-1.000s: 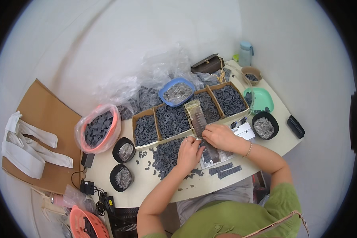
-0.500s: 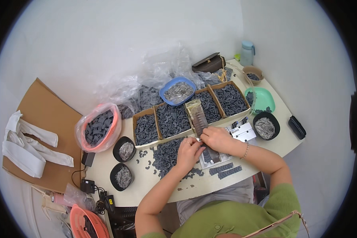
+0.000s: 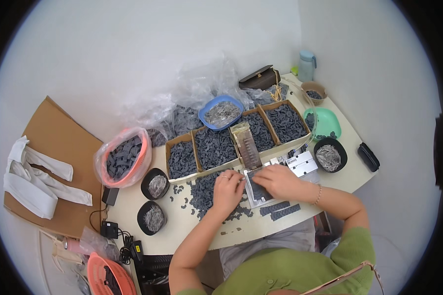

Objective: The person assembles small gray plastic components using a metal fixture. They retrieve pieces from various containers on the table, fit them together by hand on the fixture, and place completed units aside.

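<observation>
White walls close in a crowded pale surface (image 3: 216,231). At its near edge lies a flat grey tray (image 3: 259,189) of small dark pieces. Since a second ago both hands have barely shifted: the left hand (image 3: 227,189) and right hand (image 3: 279,180) stay pressed on it, fingers curled narrow, whether pinching a piece I cannot tell. Loose dark pieces (image 3: 202,194) lie beside; cardboard boxes (image 3: 216,147) stand behind.

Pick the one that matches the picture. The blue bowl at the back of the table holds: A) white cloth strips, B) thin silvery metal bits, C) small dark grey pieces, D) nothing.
B: the blue bowl is filled with a heap of thin, shiny silver bits, like those in the black bowl at the right, while the dark grey pieces lie in the cardboard boxes beside it.
</observation>
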Demonstrator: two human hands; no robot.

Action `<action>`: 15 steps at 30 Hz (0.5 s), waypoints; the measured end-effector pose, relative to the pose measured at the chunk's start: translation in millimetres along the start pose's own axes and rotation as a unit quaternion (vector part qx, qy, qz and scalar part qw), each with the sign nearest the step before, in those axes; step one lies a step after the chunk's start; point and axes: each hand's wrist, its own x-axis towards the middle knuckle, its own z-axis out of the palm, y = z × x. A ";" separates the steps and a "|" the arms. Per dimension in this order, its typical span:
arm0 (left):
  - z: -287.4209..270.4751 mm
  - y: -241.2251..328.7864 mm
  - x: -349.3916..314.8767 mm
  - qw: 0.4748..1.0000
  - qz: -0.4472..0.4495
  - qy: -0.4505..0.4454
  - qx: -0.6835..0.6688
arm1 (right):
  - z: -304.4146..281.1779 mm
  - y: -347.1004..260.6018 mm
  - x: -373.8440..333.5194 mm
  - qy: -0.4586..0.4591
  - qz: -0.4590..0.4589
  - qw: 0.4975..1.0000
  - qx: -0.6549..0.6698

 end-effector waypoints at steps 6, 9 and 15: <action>-60.3 -5.8 -10.5 0.994 -0.024 0.066 0.086 | 12.7 -20.9 -17.8 0.002 -0.009 1.000 -0.021; -93.7 -22.5 -30.5 0.981 -0.076 0.084 0.155 | 6.2 -18.9 -22.1 0.000 0.002 1.000 -0.007; -167.3 -74.3 -80.3 0.940 -0.223 0.115 0.232 | 13.8 -34.4 -18.4 -0.012 -0.012 0.991 -0.129</action>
